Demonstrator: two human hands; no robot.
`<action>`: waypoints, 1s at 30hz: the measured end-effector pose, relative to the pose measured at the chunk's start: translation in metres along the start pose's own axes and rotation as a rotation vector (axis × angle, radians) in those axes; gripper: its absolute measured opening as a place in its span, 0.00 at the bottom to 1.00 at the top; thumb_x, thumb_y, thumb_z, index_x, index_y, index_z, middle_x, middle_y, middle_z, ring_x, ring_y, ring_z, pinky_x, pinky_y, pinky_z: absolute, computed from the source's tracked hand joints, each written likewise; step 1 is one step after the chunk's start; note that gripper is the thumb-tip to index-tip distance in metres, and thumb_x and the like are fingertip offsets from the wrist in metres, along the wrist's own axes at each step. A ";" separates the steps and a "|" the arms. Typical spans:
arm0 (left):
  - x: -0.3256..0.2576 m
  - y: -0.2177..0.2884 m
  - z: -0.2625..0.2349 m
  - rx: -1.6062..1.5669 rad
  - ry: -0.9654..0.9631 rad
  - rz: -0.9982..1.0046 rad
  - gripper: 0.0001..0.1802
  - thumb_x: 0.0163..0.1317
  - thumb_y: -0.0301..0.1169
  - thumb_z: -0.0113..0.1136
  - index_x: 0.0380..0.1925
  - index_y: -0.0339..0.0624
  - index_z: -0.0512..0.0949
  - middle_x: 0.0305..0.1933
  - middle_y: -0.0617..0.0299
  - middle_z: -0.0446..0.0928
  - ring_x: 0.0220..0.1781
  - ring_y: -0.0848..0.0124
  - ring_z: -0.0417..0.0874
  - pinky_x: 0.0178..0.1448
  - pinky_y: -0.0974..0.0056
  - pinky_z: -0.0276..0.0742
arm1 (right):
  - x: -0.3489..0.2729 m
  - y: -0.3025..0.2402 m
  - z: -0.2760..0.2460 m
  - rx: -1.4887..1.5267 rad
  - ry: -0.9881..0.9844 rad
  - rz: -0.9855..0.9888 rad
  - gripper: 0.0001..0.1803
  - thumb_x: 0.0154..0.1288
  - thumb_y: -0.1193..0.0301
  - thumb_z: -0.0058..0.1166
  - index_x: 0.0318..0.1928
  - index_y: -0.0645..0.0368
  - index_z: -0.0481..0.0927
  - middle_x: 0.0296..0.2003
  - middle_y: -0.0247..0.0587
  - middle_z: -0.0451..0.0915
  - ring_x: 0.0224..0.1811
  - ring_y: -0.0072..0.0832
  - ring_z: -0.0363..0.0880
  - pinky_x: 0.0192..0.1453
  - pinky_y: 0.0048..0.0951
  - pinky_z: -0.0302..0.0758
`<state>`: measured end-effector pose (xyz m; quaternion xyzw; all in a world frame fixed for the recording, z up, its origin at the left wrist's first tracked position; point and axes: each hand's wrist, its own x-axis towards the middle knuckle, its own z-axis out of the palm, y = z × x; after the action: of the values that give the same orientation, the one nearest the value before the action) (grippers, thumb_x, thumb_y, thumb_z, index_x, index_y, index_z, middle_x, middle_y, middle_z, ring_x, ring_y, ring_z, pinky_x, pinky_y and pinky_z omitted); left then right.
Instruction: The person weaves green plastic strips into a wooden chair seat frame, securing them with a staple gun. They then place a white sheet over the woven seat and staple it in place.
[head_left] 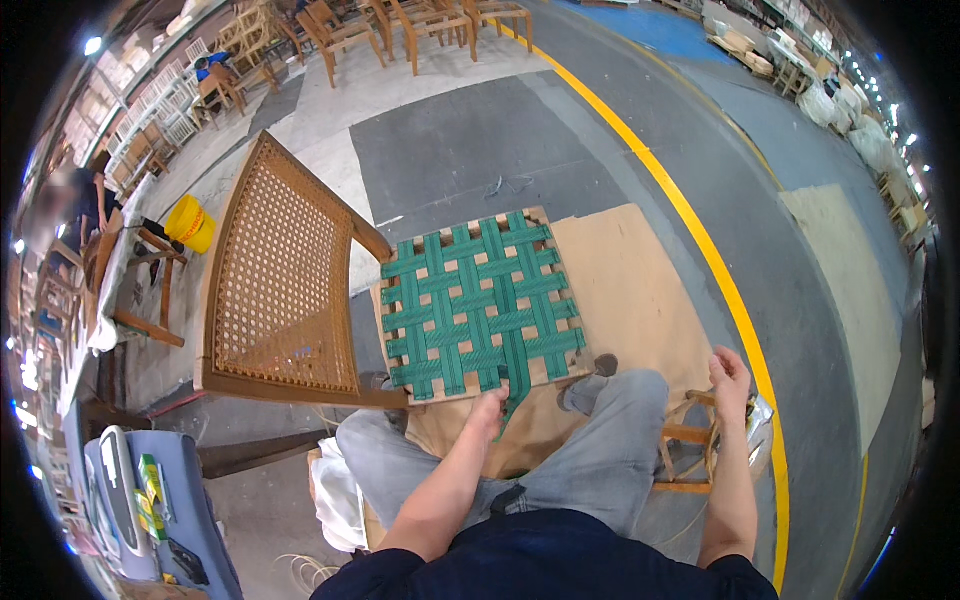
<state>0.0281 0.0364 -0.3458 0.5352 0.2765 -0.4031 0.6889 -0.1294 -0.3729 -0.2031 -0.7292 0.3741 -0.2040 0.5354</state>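
In front of me lies a wooden chair with a cane back (285, 265), the back standing to the left. Its seat frame carries woven green webbing (480, 290). At the near edge of the seat, my left hand (489, 412) is closed on a loose green webbing strap (517, 372) that hangs down over the rail. My right hand (731, 380) is raised away from the chair at the right, fingers curled; whatever they hold, if anything, is too small to make out. Below that hand stands a small wooden stool (688, 433) with a silvery wrapping (762, 430) on it.
Brown cardboard (620, 270) lies under the chair. A blue-grey case (195, 470) holding tools stands at lower left, a white cloth (338, 500) beside my leg. Farther left are a yellow bucket (190, 225) and another person (85, 200). Wooden chair frames (430, 25) stand behind.
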 end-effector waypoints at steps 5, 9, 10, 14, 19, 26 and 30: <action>0.000 -0.011 0.003 0.000 0.078 0.068 0.18 0.70 0.46 0.62 0.53 0.51 0.79 0.56 0.60 0.79 0.60 0.57 0.74 0.61 0.51 0.69 | -0.046 0.017 0.025 0.065 -0.081 -0.021 0.16 0.71 0.74 0.62 0.57 0.63 0.82 0.48 0.36 0.84 0.51 0.22 0.80 0.59 0.25 0.76; 0.001 -0.034 -0.013 -0.046 -0.154 0.165 0.42 0.68 0.38 0.64 0.78 0.45 0.56 0.76 0.54 0.66 0.77 0.59 0.64 0.78 0.49 0.56 | -0.072 0.008 0.077 0.260 -0.256 0.103 0.16 0.71 0.73 0.62 0.57 0.62 0.82 0.46 0.35 0.84 0.49 0.20 0.80 0.57 0.24 0.76; -0.002 -0.047 0.001 0.047 -0.151 0.178 0.45 0.67 0.37 0.66 0.79 0.44 0.52 0.76 0.54 0.66 0.77 0.58 0.63 0.79 0.49 0.55 | -0.081 0.007 0.083 0.278 -0.277 0.107 0.16 0.71 0.72 0.62 0.57 0.62 0.82 0.46 0.35 0.84 0.49 0.20 0.80 0.56 0.24 0.77; 0.005 -0.047 -0.002 0.147 -0.102 0.320 0.43 0.66 0.35 0.69 0.76 0.38 0.58 0.70 0.54 0.72 0.72 0.61 0.69 0.77 0.55 0.59 | -0.103 -0.016 0.143 0.241 -0.516 0.014 0.18 0.72 0.72 0.61 0.59 0.64 0.80 0.44 0.35 0.84 0.45 0.21 0.82 0.52 0.25 0.78; -0.008 -0.048 0.015 0.528 -0.095 0.141 0.16 0.69 0.35 0.68 0.51 0.38 0.83 0.43 0.65 0.85 0.45 0.74 0.81 0.53 0.65 0.75 | -0.114 -0.009 0.188 0.068 -0.734 0.097 0.23 0.70 0.68 0.64 0.59 0.69 0.79 0.41 0.37 0.85 0.42 0.21 0.81 0.50 0.25 0.78; -0.010 -0.085 0.004 0.856 -0.304 -0.055 0.22 0.67 0.45 0.71 0.48 0.36 0.86 0.46 0.58 0.87 0.45 0.69 0.82 0.54 0.59 0.76 | -0.106 0.051 0.280 -0.321 -0.829 0.449 0.28 0.62 0.65 0.73 0.56 0.73 0.81 0.47 0.49 0.85 0.47 0.32 0.83 0.50 0.35 0.80; -0.002 -0.101 -0.012 1.016 -0.294 -0.024 0.27 0.64 0.46 0.72 0.56 0.40 0.83 0.54 0.55 0.86 0.54 0.63 0.83 0.60 0.58 0.75 | -0.125 0.061 0.323 -0.311 -0.702 0.558 0.27 0.55 0.61 0.76 0.45 0.72 0.85 0.46 0.54 0.87 0.50 0.41 0.86 0.52 0.39 0.80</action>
<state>-0.0579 0.0379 -0.3993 0.7364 -0.0470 -0.5647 0.3697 -0.0037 -0.0834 -0.3579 -0.6974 0.3783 0.2648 0.5481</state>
